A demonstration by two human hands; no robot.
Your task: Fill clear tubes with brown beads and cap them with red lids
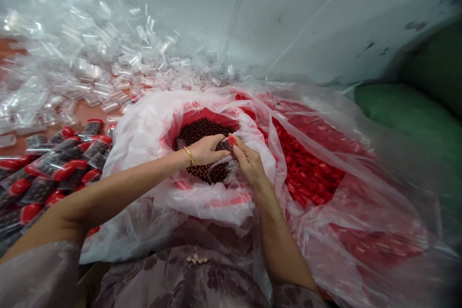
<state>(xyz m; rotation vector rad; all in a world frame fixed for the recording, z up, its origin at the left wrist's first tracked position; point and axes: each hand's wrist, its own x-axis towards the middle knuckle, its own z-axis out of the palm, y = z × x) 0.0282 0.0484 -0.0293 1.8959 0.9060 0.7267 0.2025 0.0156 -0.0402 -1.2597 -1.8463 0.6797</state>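
Over a plastic-lined tub full of small dark brown balls (pixel 202 130), my two hands meet at one small clear container (pixel 224 145) filled with the same balls. My left hand (pixel 205 150), with a gold bracelet at the wrist, grips the container's body. On its right end sits a red cap (pixel 231 140), pinched between the thumb and fingers of my right hand (pixel 248 161). Whether the cap is fully seated I cannot tell. A white plastic liner (pixel 140 130) is folded around the tub's opening.
Right of the tub, a clear plastic bag (pixel 378 192) holds many red caps (pixel 306 168). Filled, red-capped containers (pixel 68 168) are piled at the left. Clear empty containers (pixel 90 67) heap behind them against a pale wall (pixel 288 9). A green sack (pixel 390 110) stands far right.
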